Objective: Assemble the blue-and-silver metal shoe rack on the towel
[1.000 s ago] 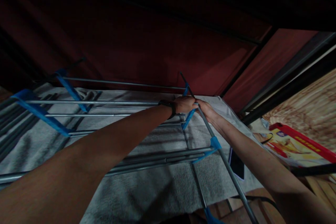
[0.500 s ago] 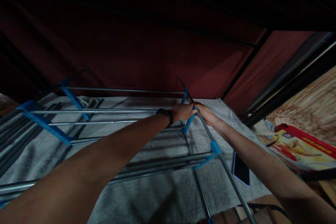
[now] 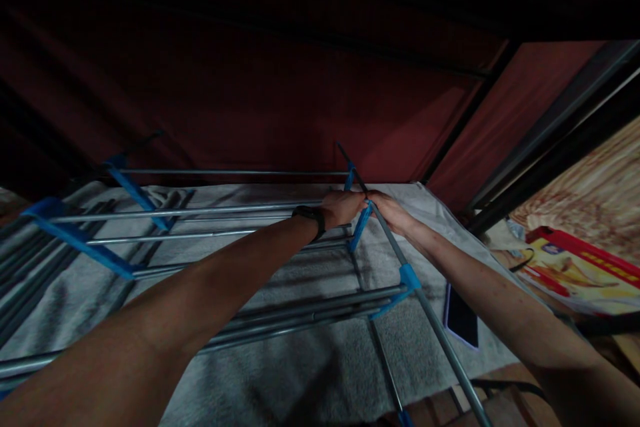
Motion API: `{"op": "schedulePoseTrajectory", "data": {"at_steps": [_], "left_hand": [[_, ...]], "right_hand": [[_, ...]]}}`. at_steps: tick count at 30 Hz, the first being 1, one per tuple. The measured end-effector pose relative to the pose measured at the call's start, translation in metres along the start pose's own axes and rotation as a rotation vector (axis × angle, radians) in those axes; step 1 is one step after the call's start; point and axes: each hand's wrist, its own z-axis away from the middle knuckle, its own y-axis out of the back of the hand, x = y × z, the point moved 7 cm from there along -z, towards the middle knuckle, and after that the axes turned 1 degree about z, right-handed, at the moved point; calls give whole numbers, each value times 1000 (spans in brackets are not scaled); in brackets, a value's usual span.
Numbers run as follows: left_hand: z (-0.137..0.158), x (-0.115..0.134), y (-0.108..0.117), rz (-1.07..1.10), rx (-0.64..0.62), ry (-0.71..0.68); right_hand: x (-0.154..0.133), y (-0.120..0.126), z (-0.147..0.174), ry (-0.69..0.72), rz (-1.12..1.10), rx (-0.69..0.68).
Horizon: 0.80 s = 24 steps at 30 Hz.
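A partly built rack of grey metal tubes [image 3: 270, 173] with blue plastic brackets lies on its side across a grey cloth [image 3: 280, 387]. My left hand [image 3: 345, 207], with a black band on its wrist, closes round a blue bracket [image 3: 360, 227] where crossbars meet the long side tube [image 3: 443, 340]. From the other side, my right hand [image 3: 390, 212] grips that same tube, its fingers meeting those of my left hand at the joint. Most fingertips are hidden. Nearer me on the side tube sits another blue bracket [image 3: 409, 278], joined to more crossbars [image 3: 320, 307].
Blue brackets [image 3: 83, 237] and loose tubes [image 3: 25, 280] are on the left. Beside my right forearm lies a phone [image 3: 461, 319]. A red and yellow box [image 3: 585, 270] rests at the right, near a dark frame bar [image 3: 550, 153]. A dark red panel [image 3: 280, 107] stands behind.
Both hands stay at the same joint, with my left hand shifted slightly left. The view has moved a little; the rack holds its shape.
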Motion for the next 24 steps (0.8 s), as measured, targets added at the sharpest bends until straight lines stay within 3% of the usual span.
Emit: {"op": "schedulePoseTrajectory", "data": {"at_steps": [9, 24], "left_hand": [[7, 2, -13, -15, -23, 12], [-6, -16, -20, 173, 18, 18]], "right_hand": [[4, 2, -3, -27, 4, 37], [4, 1, -3, -16, 10, 32]]}}
